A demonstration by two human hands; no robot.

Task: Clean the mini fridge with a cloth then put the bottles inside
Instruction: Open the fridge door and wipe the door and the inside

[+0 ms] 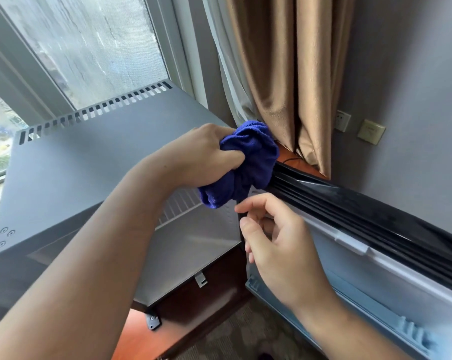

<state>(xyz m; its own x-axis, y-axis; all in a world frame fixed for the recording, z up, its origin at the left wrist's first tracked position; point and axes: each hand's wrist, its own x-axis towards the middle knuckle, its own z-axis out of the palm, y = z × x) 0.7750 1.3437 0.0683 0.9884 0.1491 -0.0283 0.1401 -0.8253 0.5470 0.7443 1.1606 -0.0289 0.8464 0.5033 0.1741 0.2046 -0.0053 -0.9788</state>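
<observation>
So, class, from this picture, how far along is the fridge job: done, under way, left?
Done: the door of the mini fridge stands open. In hand: the left hand grips the blue cloth at the door's black seal; the right hand holds nothing. Left: no bottles show, so loading remains.

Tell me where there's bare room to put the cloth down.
The grey fridge top is bare from the vent slots to the left hand. It is crowded at the hinge corner, where the cloth, the right hand, the door seal and the curtain come close together.
</observation>
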